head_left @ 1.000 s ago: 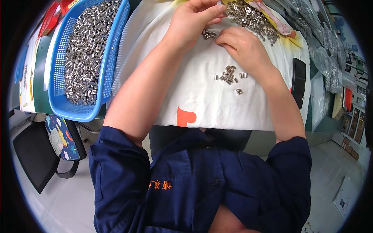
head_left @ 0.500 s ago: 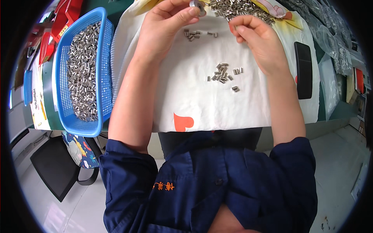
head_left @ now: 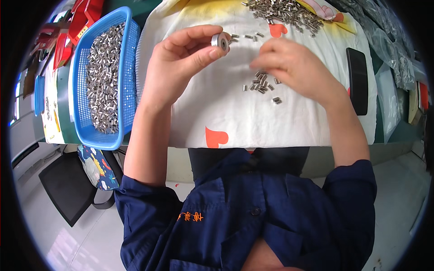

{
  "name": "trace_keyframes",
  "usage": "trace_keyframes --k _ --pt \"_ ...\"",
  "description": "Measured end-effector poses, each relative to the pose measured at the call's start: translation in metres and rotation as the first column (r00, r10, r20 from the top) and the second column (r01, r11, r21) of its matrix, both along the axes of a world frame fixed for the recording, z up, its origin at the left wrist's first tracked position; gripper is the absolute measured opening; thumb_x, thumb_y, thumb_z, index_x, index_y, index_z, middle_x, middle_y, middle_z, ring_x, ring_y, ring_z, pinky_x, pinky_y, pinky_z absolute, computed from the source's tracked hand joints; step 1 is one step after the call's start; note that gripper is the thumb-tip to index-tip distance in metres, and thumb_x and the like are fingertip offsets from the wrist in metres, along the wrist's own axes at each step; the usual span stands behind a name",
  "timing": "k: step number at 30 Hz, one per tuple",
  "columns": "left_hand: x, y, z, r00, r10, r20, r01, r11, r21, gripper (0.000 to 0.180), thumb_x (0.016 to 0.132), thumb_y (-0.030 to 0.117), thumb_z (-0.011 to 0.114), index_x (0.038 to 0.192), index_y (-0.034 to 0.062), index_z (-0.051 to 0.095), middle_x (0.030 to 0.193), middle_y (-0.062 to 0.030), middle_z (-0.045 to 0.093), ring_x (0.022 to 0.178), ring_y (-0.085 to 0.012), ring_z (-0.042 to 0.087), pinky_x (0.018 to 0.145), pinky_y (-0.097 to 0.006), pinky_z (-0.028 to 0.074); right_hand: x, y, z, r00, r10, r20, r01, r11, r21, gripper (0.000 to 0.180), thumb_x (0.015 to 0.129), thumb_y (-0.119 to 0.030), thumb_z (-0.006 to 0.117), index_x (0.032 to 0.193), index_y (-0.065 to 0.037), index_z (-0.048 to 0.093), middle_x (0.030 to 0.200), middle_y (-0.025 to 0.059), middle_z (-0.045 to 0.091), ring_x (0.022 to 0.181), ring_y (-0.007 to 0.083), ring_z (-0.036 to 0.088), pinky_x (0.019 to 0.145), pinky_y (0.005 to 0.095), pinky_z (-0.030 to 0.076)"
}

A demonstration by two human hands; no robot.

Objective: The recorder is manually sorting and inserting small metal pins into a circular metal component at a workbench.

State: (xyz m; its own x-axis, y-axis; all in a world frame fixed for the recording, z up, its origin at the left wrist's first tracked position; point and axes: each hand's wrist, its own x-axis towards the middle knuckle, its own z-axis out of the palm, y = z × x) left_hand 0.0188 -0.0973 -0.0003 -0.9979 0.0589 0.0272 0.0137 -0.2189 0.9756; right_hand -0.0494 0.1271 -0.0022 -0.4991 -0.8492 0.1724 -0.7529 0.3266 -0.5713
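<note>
A white printed cloth [head_left: 253,124] is laid over the green table [head_left: 400,131]. A silver round metal part [head_left: 220,42] is pinched in the left hand [head_left: 176,63], face turned rightward. Right hand [head_left: 294,67] is blurred; whether anything is held can't be told. A loose cluster of short silver metal cylinders [head_left: 260,84] is spread just bodyward of its fingers, left hand farther off; axes mixed, edge partly covered.

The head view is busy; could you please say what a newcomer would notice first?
Probably the blue plastic basket of small metal cylinders, left of the white cloth. Next, perhaps, the ring-shaped metal part held between fingers of the left hand above the cloth, and the cylinder pile near its far edge.
</note>
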Motion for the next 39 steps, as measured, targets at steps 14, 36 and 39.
trace_keyframes --k 14,36,39 --pt "0.023 0.02 -0.008 0.968 -0.175 0.178 0.187 0.981 -0.058 0.03 0.077 0.001 0.063 0.106 -0.0003 0.057 0.096 -0.0055 0.062 0.09 -0.0108 0.058 0.081 -0.024 0.046 -0.02 -0.022 -0.014 0.959 -0.003 -0.282 0.014 0.999 0.036 0.012 0.073 -0.007 0.058 0.085 -0.008 0.061 0.079 0.0046 0.056 0.079 0.022 0.055 0.069 0.0321 0.046" --pt "-0.027 0.024 -0.021 0.93 -0.337 0.148 0.32 0.939 0.127 0.029 0.079 0.004 0.062 0.108 -0.0003 0.056 0.093 -0.0071 0.063 0.086 -0.0149 0.06 0.079 -0.026 0.047 -0.005 0.004 -0.014 0.923 -0.357 -0.145 0.367 0.929 0.049 0.012 0.073 -0.008 0.062 0.084 -0.004 0.062 0.082 0.0079 0.058 0.079 0.0252 0.057 0.069 0.0342 0.046" --pt "-0.029 0.025 -0.017 0.892 -0.385 0.237 0.371 0.923 0.103 0.03 0.079 0.004 0.062 0.108 -0.0005 0.056 0.093 -0.0068 0.063 0.086 -0.0139 0.06 0.078 -0.025 0.047 -0.008 0.009 -0.017 0.925 -0.34 -0.171 0.344 0.939 -0.011 0.011 0.073 -0.007 0.062 0.083 -0.004 0.062 0.082 0.0075 0.057 0.078 0.0249 0.056 0.069 0.0345 0.046"
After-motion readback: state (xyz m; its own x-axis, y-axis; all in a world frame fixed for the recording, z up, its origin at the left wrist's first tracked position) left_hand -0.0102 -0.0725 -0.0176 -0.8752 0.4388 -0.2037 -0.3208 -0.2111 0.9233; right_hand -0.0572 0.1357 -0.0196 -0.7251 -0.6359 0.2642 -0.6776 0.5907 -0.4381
